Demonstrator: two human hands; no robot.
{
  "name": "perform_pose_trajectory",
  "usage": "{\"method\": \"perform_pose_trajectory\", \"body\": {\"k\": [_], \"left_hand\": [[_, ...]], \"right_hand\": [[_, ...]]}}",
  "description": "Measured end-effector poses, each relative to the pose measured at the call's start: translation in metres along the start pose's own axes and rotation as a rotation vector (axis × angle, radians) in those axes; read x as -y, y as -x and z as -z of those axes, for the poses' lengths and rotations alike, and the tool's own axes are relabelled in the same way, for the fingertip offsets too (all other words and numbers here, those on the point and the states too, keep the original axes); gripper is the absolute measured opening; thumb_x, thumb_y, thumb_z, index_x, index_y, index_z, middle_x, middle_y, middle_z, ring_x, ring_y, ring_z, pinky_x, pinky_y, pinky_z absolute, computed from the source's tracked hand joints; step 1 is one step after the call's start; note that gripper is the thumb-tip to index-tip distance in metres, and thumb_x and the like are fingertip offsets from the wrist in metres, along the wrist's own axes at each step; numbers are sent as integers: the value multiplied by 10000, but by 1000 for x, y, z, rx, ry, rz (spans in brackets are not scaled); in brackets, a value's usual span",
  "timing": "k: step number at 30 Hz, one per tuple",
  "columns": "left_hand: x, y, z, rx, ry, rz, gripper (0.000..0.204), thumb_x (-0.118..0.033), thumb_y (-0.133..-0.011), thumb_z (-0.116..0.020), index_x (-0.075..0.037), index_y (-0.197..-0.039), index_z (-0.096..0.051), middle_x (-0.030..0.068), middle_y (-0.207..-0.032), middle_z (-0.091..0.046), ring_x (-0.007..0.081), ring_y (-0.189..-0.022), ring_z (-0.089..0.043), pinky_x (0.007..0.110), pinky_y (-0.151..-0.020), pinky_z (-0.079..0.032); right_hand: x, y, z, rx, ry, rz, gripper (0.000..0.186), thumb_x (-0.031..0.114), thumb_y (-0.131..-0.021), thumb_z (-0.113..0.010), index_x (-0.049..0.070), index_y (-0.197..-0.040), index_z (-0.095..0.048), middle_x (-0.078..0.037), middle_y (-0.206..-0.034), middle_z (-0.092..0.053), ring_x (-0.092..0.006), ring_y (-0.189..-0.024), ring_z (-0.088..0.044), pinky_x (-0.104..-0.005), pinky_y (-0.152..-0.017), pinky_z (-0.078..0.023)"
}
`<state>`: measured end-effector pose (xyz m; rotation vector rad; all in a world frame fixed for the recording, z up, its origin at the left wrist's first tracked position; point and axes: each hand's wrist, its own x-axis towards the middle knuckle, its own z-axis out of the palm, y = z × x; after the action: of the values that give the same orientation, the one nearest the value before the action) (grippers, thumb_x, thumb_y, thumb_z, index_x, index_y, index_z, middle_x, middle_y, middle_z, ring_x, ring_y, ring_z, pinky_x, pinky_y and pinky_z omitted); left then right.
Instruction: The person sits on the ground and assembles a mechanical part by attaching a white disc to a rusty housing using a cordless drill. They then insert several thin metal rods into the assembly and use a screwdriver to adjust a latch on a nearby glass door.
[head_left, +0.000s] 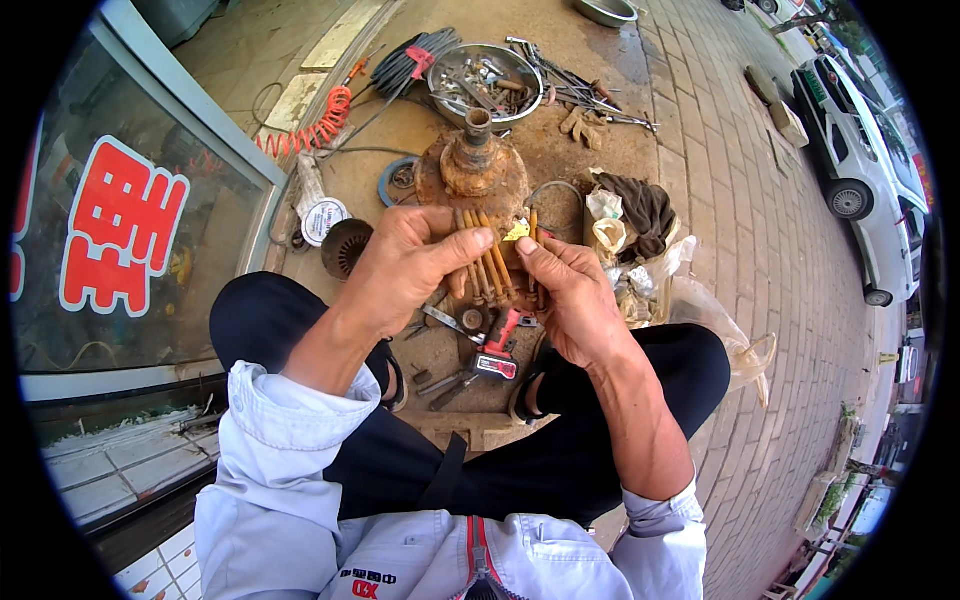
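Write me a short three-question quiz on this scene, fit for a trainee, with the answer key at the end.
1. What is the left hand holding?

2. Where is the red power tool?
A. Inside the metal basin
B. On the ground near the person's feet
C. On the person's lap

3. Fill in the blank: the white car stands on the person's ____ side.

Key
1. Several slim orange-brown rods, side by side.
2. B
3. right
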<state>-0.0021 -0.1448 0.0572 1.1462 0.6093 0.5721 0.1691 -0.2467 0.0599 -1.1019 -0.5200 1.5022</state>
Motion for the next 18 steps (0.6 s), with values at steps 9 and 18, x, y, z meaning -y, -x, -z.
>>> {"method": "perform_pose_trajectory", "body": {"k": [9,18], "left_hand": [[10,2,-7,74,-95,14,301,-255,-992,-712,12,-1131,-726,3,-864,-694,30,-640,-560,200,-551,-469],[4,1,-4,92,-139,20,300,-266,-993,-709,19,-1082,-726,6,-845,-694,35,-614,-552,200,-553,-466]], "right_hand": [[2,1,6,129,76,-50,363,214,-1087,-499,-100,-1241,-599,-137,-1059,-710,-164,-902,-697,-306,-810,-605],[9,5,12,146,359,-2,342,197,-1083,-507,-99,-1167,-656,-139,-1044,-726,-177,-879,-709,-315,-760,-621]]}}
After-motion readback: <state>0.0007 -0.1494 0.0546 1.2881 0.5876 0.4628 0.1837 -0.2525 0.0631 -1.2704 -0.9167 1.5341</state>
